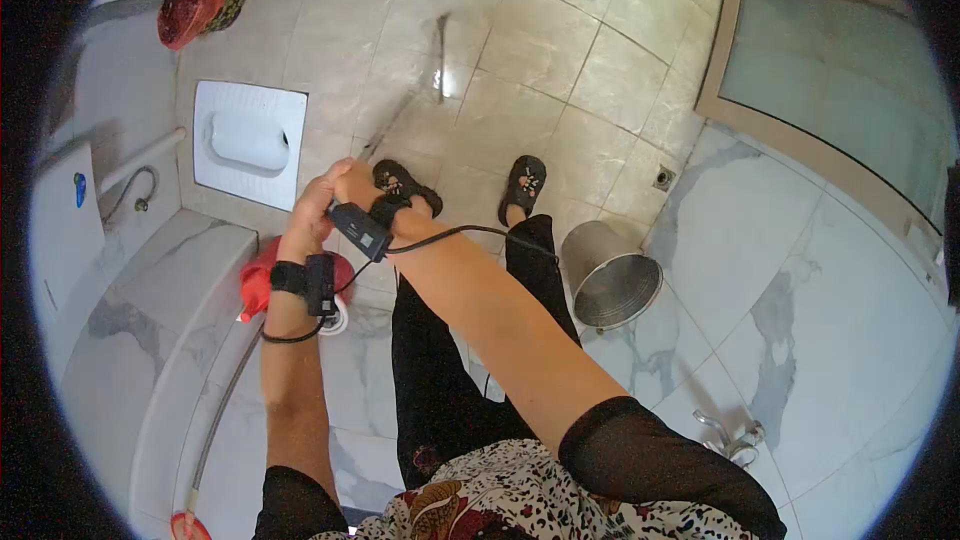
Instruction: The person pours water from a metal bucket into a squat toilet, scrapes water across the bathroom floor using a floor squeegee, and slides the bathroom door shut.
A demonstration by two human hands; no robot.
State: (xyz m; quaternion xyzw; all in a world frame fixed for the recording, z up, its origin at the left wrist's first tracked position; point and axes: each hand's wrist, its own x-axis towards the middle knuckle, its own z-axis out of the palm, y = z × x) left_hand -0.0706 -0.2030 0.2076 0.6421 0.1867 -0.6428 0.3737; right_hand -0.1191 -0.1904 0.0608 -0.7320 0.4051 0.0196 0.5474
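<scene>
Both my hands are closed around the handle of a long-handled floor squeegee, out in front of me. My left hand grips toward the near end, while my right hand reaches across and holds just ahead of it, the two touching. The squeegee's thin head lies over the beige tiled floor, slightly blurred. Where the handle passes through my fingers it is hidden. A black device is strapped at each wrist, with a dark cable running off.
Left of the squeegee is a white squat toilet. A grey bucket stands beside my right leg. Red plastic items sit below my left hand. A framed door, floor drain and tap are to the right.
</scene>
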